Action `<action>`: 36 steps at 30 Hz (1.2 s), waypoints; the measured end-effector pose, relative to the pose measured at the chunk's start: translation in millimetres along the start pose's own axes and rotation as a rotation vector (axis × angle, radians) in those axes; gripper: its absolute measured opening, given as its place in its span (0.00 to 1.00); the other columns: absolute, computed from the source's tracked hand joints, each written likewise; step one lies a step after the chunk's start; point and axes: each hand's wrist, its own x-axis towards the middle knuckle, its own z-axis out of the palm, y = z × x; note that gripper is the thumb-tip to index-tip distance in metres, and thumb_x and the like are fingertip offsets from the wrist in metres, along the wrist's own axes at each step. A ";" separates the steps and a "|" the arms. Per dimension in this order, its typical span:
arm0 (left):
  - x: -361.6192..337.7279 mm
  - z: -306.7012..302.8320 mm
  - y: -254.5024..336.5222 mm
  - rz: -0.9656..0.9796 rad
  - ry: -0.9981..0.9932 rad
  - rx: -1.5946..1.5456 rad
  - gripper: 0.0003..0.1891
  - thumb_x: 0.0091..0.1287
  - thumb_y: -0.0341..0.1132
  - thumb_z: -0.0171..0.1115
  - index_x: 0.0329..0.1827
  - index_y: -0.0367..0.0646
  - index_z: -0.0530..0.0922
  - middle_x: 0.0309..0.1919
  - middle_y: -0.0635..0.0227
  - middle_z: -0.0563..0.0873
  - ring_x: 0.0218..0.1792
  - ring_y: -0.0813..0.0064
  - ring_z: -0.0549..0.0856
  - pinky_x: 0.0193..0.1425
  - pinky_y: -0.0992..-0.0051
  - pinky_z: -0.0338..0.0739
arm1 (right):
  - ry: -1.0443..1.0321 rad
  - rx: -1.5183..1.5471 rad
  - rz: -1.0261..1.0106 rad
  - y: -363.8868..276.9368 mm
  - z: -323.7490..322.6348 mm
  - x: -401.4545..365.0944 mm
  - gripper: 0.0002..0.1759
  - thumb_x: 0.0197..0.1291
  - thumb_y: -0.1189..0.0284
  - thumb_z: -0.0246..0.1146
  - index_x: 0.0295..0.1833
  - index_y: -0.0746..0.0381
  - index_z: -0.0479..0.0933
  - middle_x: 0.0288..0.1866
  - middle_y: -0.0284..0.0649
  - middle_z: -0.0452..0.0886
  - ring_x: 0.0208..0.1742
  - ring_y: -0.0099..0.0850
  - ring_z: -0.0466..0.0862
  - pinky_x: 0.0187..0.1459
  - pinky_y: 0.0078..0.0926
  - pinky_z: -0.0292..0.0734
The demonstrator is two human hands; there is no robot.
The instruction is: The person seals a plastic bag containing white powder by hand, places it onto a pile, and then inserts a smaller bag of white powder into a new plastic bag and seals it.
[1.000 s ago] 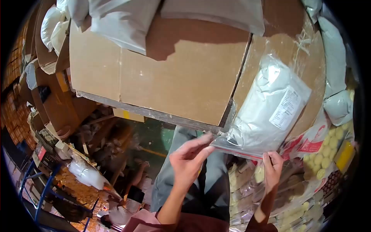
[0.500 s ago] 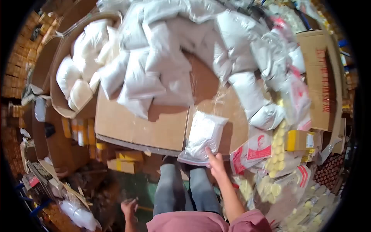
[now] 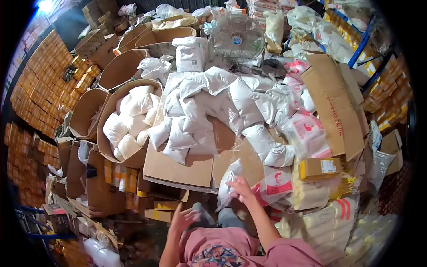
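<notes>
A white filled plastic bag [image 3: 229,180] stands tilted on its side at the front edge of the cardboard surface [image 3: 178,171]. My right hand [image 3: 241,188] grips the right side of this bag, its fingers bent against the plastic. To the left, my left hand [image 3: 182,218] is raised near my knee with fingers apart and nothing in it. Behind the bag, a pile of similar white bags [image 3: 195,111] covers the back of the cardboard. A printed red and white bag [image 3: 275,182] lies just right of my right hand.
An open box of white bags [image 3: 101,129] stands left of the cardboard. A yellow-brown carton [image 3: 320,169] sits on the right, below a large cardboard flap [image 3: 331,104]. At the back is a fan [image 3: 236,39]. Stacked cartons [image 3: 40,84] stand far left.
The view has lifted, showing more of the room. The bag in my right hand has turned from lying flat to standing on its side. My left hand has risen closer to my knees.
</notes>
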 end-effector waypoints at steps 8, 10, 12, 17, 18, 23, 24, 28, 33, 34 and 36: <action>4.6 229.6 -65.5 -0.075 -0.316 -0.038 0.28 0.68 0.53 0.58 0.63 0.39 0.73 0.49 0.59 0.84 0.46 0.61 0.85 0.54 0.60 0.80 | -0.021 -0.326 -0.321 -34.0 3.5 -204.1 0.11 0.56 0.74 0.70 0.26 0.60 0.75 0.21 0.22 0.70 0.24 0.12 0.66 0.26 0.16 0.58; -17.0 252.5 -46.7 0.044 -0.362 0.267 0.30 0.61 0.43 0.69 0.63 0.39 0.72 0.48 0.60 0.85 0.46 0.65 0.85 0.55 0.64 0.80 | 0.005 -0.369 -0.418 -29.4 -24.9 -228.3 0.09 0.54 0.73 0.72 0.36 0.65 0.80 0.25 0.26 0.76 0.28 0.14 0.71 0.31 0.17 0.66; -44.8 294.1 -21.8 0.236 -0.542 0.455 0.30 0.51 0.31 0.75 0.58 0.38 0.74 0.47 0.61 0.85 0.45 0.69 0.85 0.52 0.68 0.81 | 0.003 -0.069 -0.495 -34.2 -31.8 -238.8 0.32 0.50 0.69 0.75 0.60 0.65 0.71 0.49 0.35 0.78 0.51 0.24 0.76 0.52 0.26 0.72; -101.3 335.5 -6.0 0.680 -0.456 0.930 0.27 0.46 0.31 0.81 0.49 0.35 0.77 0.42 0.64 0.86 0.42 0.74 0.85 0.50 0.73 0.80 | 0.027 -0.184 -0.686 -46.5 8.8 -210.0 0.49 0.44 0.67 0.78 0.72 0.63 0.60 0.67 0.38 0.69 0.67 0.32 0.69 0.66 0.33 0.66; -109.5 332.8 0.9 0.718 -0.453 0.958 0.26 0.48 0.33 0.80 0.49 0.35 0.77 0.41 0.64 0.86 0.42 0.74 0.85 0.49 0.73 0.79 | 0.059 -0.035 -0.664 -41.0 20.2 -200.0 0.48 0.44 0.68 0.78 0.71 0.62 0.62 0.66 0.38 0.71 0.66 0.32 0.71 0.65 0.33 0.68; -131.6 310.0 72.7 0.795 -0.306 0.956 0.24 0.57 0.41 0.75 0.50 0.36 0.76 0.40 0.65 0.86 0.41 0.76 0.84 0.47 0.74 0.79 | -0.002 -0.079 -0.544 -49.9 88.0 -161.8 0.40 0.48 0.75 0.73 0.68 0.63 0.65 0.62 0.37 0.75 0.62 0.31 0.74 0.64 0.32 0.69; -118.4 294.1 85.9 0.668 -0.333 0.761 0.21 0.59 0.40 0.73 0.49 0.37 0.78 0.39 0.67 0.86 0.39 0.78 0.84 0.45 0.75 0.79 | -0.066 -0.088 -0.502 -51.8 97.2 -154.1 0.40 0.48 0.76 0.72 0.69 0.63 0.65 0.61 0.37 0.75 0.62 0.31 0.74 0.64 0.33 0.69; -98.2 247.3 144.9 0.558 -0.168 0.631 0.15 0.60 0.37 0.72 0.46 0.38 0.82 0.37 0.69 0.86 0.37 0.79 0.84 0.42 0.76 0.78 | -0.103 -0.069 -0.314 -44.9 145.9 -95.7 0.36 0.50 0.76 0.70 0.66 0.62 0.67 0.58 0.38 0.77 0.58 0.32 0.77 0.60 0.31 0.72; -39.6 148.2 181.7 0.825 -0.019 0.619 0.16 0.58 0.36 0.72 0.47 0.39 0.83 0.38 0.70 0.87 0.39 0.78 0.82 0.45 0.74 0.78 | 0.027 -0.026 0.052 -8.6 207.7 -33.4 0.30 0.50 0.72 0.71 0.61 0.62 0.72 0.51 0.41 0.81 0.48 0.37 0.83 0.51 0.36 0.80; -33.2 130.2 186.6 0.756 -0.034 0.632 0.17 0.59 0.36 0.71 0.49 0.39 0.82 0.39 0.70 0.86 0.39 0.78 0.82 0.46 0.75 0.78 | 0.002 -0.068 0.106 4.9 202.5 -12.2 0.31 0.51 0.71 0.71 0.62 0.61 0.72 0.53 0.42 0.81 0.50 0.39 0.83 0.51 0.38 0.80; -34.6 102.5 203.9 0.637 -0.133 0.671 0.19 0.60 0.37 0.70 0.53 0.40 0.80 0.43 0.70 0.85 0.43 0.78 0.82 0.49 0.76 0.77 | -0.001 0.047 0.386 -13.5 251.7 -32.1 0.32 0.52 0.72 0.70 0.64 0.62 0.70 0.55 0.45 0.79 0.52 0.41 0.82 0.51 0.40 0.81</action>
